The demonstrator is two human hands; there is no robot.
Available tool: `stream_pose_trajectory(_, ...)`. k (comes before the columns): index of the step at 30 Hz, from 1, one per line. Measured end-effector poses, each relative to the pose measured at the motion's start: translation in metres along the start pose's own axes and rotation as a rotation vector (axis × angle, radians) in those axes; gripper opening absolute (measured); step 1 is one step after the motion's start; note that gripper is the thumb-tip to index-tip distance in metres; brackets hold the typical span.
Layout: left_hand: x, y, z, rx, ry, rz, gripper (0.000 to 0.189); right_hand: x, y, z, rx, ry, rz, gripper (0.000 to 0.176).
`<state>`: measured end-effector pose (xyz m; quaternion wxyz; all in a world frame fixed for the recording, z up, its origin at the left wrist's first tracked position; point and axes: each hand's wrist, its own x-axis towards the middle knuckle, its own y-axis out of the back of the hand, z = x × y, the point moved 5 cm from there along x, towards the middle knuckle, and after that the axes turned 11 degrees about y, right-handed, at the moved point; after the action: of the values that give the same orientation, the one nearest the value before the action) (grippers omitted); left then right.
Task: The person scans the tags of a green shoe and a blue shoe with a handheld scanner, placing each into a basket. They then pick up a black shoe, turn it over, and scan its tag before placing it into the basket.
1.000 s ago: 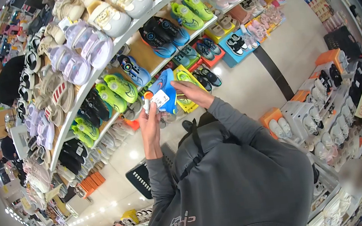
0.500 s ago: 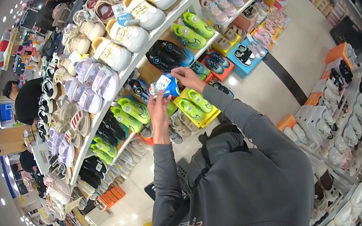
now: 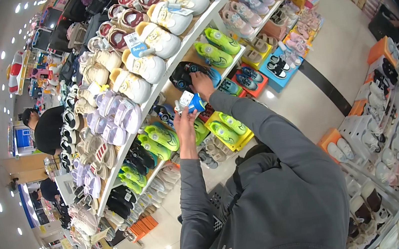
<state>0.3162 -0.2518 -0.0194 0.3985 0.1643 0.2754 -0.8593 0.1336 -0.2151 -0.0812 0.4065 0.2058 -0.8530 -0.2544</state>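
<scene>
In the head view my left hand (image 3: 187, 126) is closed around a small blue item with a white label (image 3: 191, 101), held in front of the lower shelf. Up and to its right, my right hand (image 3: 202, 86) reaches onto the shelf and touches a black and blue shoe (image 3: 188, 74); its fingertips are partly hidden, so its grip is unclear. Bright green shoes (image 3: 214, 54) stand just beyond that hand. More green shoes (image 3: 160, 138) sit below and left of my left hand.
White shoes (image 3: 158, 39) line the upper shelf (image 3: 184, 46). Green shoes stand on a yellow box (image 3: 230, 131), and black-and-white shoes on a blue box (image 3: 277, 66). A person in black (image 3: 49, 129) is at the far left. Shoe racks (image 3: 362, 133) stand at the right.
My right hand has left the blue item and moved up onto the black and blue shoe. My left hand still holds the item. The whole view has shifted slightly.
</scene>
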Motion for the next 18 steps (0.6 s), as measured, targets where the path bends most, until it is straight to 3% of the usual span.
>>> stream_pose_trajectory(4,-0.005,0.003,0.000,-0.009,0.017,0.004,0.016,0.006,-0.015,0.004,-0.016,-0.049,-0.158,0.051)
stream_pose_trajectory(10,-0.024,0.009,-0.001,0.008,0.031,-0.036,0.015,0.000,0.002,0.002,0.057,-0.006,-0.069,0.057)
stream_pose_trajectory(15,-0.052,0.011,-0.001,0.076,0.042,-0.067,0.015,-0.023,0.034,0.000,0.371,-0.117,-0.036,0.058)
stream_pose_trajectory(18,-0.069,0.022,-0.008,0.151,0.061,-0.114,0.022,-0.048,0.065,-0.008,0.490,-0.039,0.051,0.059)
